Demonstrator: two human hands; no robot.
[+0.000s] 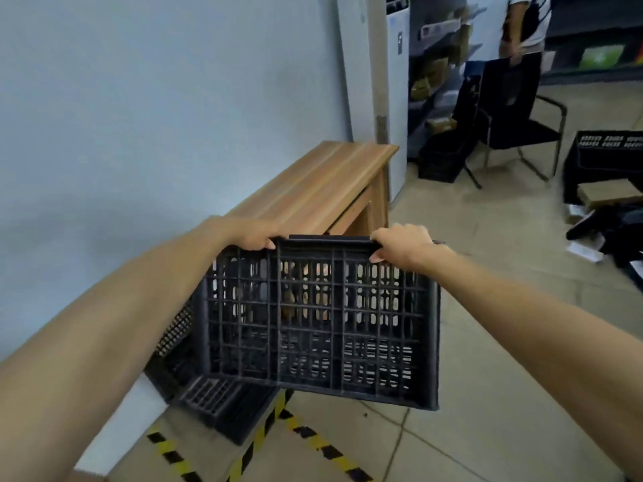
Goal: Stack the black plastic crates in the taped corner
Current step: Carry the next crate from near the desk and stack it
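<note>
Above the taped corner, a black crate [318, 325] hung in the air, carried by both hands at its top rim. The left hand [255, 238] gripped the rim's left end, fingers curled over the edge; the right hand [403, 243] gripped the right end the same way, thumb on the near side. The crate's body dropped below both hands, so the grips sat at the top corners and the lattice wall faced the camera, tilted slightly with the right bottom corner lower. Under it and to the left, another black crate [215, 394] sat on the floor against the wall [121, 116], inside the yellow-black tape [257, 443]. The carried crate was above and a bit right of that one; contact between them could not be told. A wooden table [323, 186] stood just behind, along the wall. Far right, another crate [605, 158] with cardboard and clutter near it; further back a black chair [515, 109], shelves [442, 71] and a person [529, 26] standing.
</note>
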